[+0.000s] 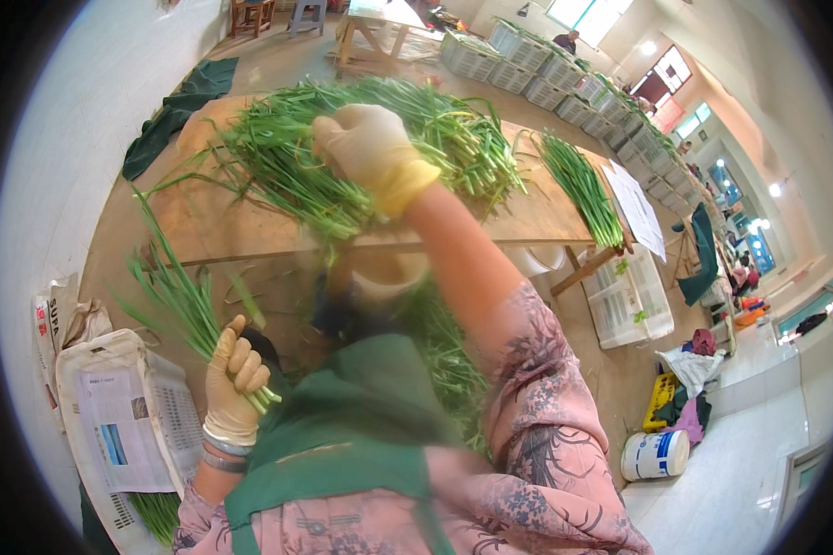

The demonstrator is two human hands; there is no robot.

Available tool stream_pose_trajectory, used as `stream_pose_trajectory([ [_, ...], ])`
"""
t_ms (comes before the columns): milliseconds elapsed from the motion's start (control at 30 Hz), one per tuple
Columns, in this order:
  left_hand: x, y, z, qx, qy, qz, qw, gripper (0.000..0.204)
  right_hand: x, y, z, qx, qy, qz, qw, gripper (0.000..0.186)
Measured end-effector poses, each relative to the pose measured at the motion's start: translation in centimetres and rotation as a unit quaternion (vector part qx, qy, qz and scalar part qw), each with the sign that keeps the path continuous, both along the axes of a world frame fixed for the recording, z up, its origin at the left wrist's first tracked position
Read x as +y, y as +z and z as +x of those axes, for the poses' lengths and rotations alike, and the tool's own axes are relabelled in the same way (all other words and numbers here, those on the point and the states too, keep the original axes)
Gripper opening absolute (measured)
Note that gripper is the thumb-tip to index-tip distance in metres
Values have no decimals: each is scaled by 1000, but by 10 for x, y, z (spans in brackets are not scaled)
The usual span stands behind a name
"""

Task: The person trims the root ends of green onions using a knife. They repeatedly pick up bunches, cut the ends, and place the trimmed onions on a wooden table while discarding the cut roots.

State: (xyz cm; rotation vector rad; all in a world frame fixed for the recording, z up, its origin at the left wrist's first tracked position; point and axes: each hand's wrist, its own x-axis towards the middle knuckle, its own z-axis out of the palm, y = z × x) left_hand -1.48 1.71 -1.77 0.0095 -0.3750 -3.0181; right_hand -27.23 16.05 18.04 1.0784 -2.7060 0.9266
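Note:
My left hand (234,384), in a pale glove, is closed around a thin bunch of chives (178,294). Their green leaves fan up and to the left, and the cut stalk ends poke out below my fist. At the far side, my right hand (366,148), gloved as well, is over a large loose heap of chives (292,171) on a wooden table (241,242). Its fingers are curled downward among the leaves; the fingertips and anything between them are hidden. A separate, neatly laid bunch (578,185) rests at the table's right end.
White paper sheets (634,208) hang over the table's right edge. A white crate (162,407) with a printed sheet is beside my left arm; another crate (627,301) stands right of the table. Fallen leaves (444,347) lie below. A bucket (655,456) is at the right, stacked crates (518,46) behind.

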Motion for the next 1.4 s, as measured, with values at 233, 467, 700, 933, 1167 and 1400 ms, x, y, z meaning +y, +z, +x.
stream_pose_trajectory([
  [233, 8, -6, -16, -65, 24, 13, 998, 27, 38, -15, -17, -253, -45, -298, 919, 35],
  [467, -7, -5, 1, 62, -7, 7, 998, 29, 72, -37, 76, -500, 126, -342, 785, 28],
  [700, 36, 28, 21, -153, -45, -216, 963, 42, 93, -126, 174, -575, 108, -273, 764, 25],
  [933, 42, 22, 10, -164, -65, -206, 963, 46, 90, -161, 187, -513, 153, -167, 828, 23],
  [1167, 48, 22, -4, -213, -51, -330, 918, 35, 76, -177, 186, -520, 78, -348, 777, 24],
  [1400, 9, 17, 4, -164, 14, -170, 972, 32, 119, -178, 194, -409, 75, -384, 824, 15],
])
